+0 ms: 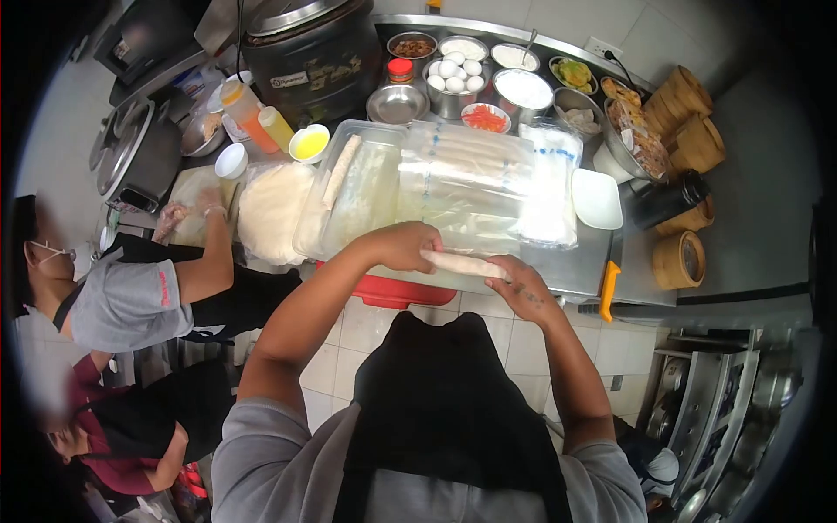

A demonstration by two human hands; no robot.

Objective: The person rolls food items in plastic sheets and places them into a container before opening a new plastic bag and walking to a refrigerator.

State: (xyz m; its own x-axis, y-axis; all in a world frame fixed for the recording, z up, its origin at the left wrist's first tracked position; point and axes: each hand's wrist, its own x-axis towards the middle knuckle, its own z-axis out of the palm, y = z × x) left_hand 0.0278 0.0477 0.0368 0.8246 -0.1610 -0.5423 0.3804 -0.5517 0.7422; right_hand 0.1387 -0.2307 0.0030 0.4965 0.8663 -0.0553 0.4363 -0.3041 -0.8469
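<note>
Between my two hands a pale rolled dough stick [465, 264] is held level, just off the front edge of the counter. My left hand [410, 247] has its fingers closed round one end. At the other end my right hand [521, 288] grips with thumb and fingers. Beyond them lies a clear plastic tray [370, 192] with another dough roll [342, 173] along its left side. Clear plastic sheeting [466, 196] covers the right part of the tray, and long pale shapes show through it. White folded plastic [549, 196] lies to the right.
A knife with an orange handle [609, 292] sticks out at the counter's front edge. Flattened dough [275, 209] lies left of the tray. Behind stand a bowl of eggs [455, 74] and several ingredient bowls. Bamboo steamers [678, 261] stand right. A co-worker [131, 296] works close on the left.
</note>
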